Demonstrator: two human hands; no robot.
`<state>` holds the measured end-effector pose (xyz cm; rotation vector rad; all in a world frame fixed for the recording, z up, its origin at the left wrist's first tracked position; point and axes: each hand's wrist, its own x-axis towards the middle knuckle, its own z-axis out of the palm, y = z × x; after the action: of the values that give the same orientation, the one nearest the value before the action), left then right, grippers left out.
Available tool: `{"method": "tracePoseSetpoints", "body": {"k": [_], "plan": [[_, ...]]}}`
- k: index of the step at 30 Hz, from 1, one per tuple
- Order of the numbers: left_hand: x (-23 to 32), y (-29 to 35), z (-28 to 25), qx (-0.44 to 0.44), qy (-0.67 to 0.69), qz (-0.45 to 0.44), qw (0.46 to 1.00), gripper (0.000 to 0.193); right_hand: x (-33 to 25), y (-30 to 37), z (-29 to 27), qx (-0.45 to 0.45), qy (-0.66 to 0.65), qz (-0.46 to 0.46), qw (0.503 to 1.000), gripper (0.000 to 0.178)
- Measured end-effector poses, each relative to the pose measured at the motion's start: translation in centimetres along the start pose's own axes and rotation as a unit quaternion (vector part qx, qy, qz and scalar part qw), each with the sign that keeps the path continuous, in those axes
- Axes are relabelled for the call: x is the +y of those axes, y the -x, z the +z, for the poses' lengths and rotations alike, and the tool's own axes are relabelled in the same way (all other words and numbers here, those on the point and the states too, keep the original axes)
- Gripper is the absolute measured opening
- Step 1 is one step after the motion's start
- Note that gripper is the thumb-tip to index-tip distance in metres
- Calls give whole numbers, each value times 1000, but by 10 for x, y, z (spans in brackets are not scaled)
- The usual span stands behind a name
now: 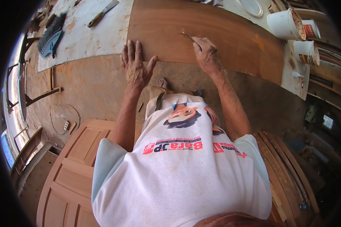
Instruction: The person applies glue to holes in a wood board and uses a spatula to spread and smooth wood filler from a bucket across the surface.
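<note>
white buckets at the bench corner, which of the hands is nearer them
Right. The right hand, holding a thin tool on the brown wood panel, is on the side of the white buckets; the left hand lies flat on the panel's near edge, farther away.

The right hand (206, 53) hides most of the thin tool (188, 36). Top pic edge cuts off the brown board (201, 30) & white buckets (291, 24).

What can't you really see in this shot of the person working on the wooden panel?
Head view only:
- The small tool in the right hand: its handle is hidden by the fingers, its tip too small to identify.
- The panel: its far edge is cut off by the picture's top.
- The white buckets: contents too small to tell.
- The left hand covers the panel's near edge.
</note>
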<state>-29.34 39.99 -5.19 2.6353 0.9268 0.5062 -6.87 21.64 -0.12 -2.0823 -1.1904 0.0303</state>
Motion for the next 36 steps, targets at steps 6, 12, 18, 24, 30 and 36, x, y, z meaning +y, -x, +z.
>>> {"method": "tracePoseSetpoints", "body": {"k": [6, 12, 18, 24, 30, 36], "plan": [[-1, 1, 0, 32, 36, 12, 999, 89, -6, -1, 1, -39, 66, -11, 997, 26], [3, -1, -3, 35, 31, 14, 999, 87, -30, 15, -2, -105, 206, -7, 973, 32], [2, 1, -3, 39, 32, 13, 999, 87, -37, -2, -12, -173, 198, -7, 965, 40], [4, -3, -5, 23, 46, 8, 999, 90, -49, -9, -11, -180, 156, -12, 971, 30], [2, -1, -8, 13, 44, 17, 999, 88, -46, -11, -5, -182, 157, -9, 971, 30], [2, -1, -8, 1, 45, 10, 999, 90, -49, -14, -11, -211, 158, 39, 964, 38]]}}
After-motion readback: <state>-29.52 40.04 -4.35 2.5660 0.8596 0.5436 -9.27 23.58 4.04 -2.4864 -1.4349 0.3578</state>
